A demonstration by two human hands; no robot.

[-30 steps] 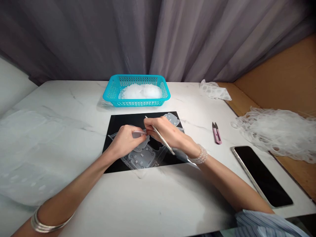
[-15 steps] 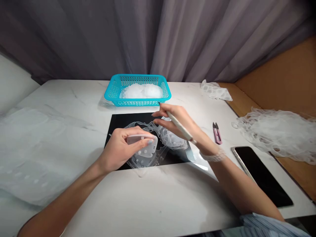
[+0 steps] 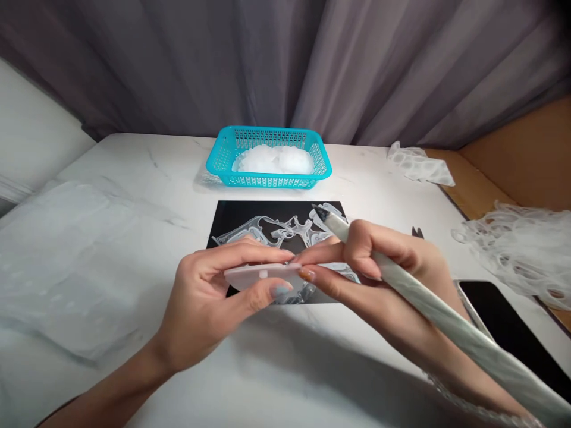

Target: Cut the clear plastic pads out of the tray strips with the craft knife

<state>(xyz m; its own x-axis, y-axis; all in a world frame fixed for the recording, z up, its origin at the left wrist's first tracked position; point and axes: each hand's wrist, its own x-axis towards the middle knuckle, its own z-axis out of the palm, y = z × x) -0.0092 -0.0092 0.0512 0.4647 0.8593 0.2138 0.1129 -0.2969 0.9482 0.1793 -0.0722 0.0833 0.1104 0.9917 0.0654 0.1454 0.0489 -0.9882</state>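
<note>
My left hand [image 3: 209, 297] is closed on a frosted, translucent plastic piece [image 3: 243, 276], thumb below and fingers along its upper edge. The piece is held nearly edge-on above the black mat [image 3: 223, 217]. My right hand [image 3: 379, 267] meets it at the right end, its thumb and forefinger pinching at the edge; what lies between these fingertips is too small to make out. Tucked in the curled fingers of that hand is a pen-like tool [image 3: 428, 303] with a pale marbled body and a dark pointed tip, aimed up and left, away from the piece.
Clear, frame-like plastic scraps and pieces [image 3: 298, 229] lie on the mat. Behind stands a blue basket [image 3: 270, 180] with whitish pieces. To the right are a phone [image 3: 504, 321], partly hidden snips [image 3: 417, 232] and a translucent scrap heap [image 3: 521, 255]. A plastic bag [image 3: 66, 267] lies left.
My right hand has come down and nearer to the plastic piece, now touching its edge. The piece has tilted from face-on to nearly edge-on. The camera view has shifted slightly.
</note>
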